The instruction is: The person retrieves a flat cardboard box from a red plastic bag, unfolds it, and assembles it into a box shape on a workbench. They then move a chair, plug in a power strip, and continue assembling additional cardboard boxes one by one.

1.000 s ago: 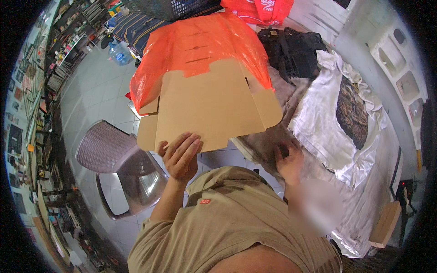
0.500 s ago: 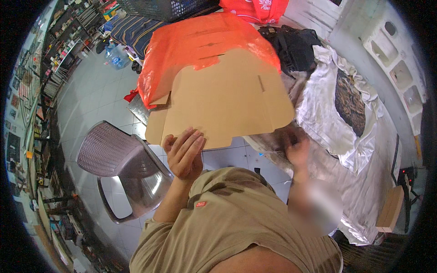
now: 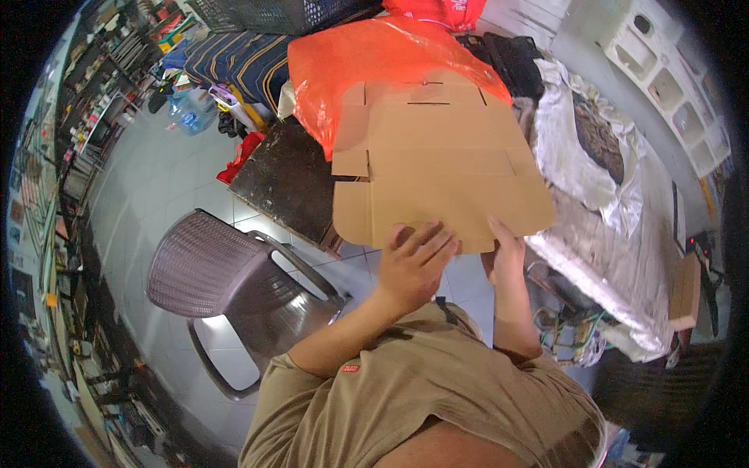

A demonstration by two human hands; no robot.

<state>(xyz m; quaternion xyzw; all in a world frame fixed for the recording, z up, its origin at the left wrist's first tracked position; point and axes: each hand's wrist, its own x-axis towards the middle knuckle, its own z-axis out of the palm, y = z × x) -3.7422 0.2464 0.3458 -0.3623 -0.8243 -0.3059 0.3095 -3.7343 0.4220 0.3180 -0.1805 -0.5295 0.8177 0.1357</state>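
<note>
A flat, die-cut brown cardboard sheet (image 3: 445,175) with slots, flaps and rounded near corners lies in front of me. Its far end lies against a translucent orange plastic bag (image 3: 367,58). My left hand (image 3: 419,261) lies over the near edge with its fingers stretched out on the cardboard. At the near right corner, my right hand (image 3: 505,253) grips the edge, thumb on top and the other fingers mostly hidden underneath.
A brown plastic chair (image 3: 199,269) stands at the left, beside a dark tabletop (image 3: 285,179). White cloth (image 3: 573,152) covers a surface on the right. Behind are a black crate (image 3: 281,12), a red bag (image 3: 445,12) and striped fabric (image 3: 238,62).
The cardboard sheet has shifted right in view, showing more of its slotted far part and the dark tabletop. My right hand has come from beside the sheet onto its near right corner.
</note>
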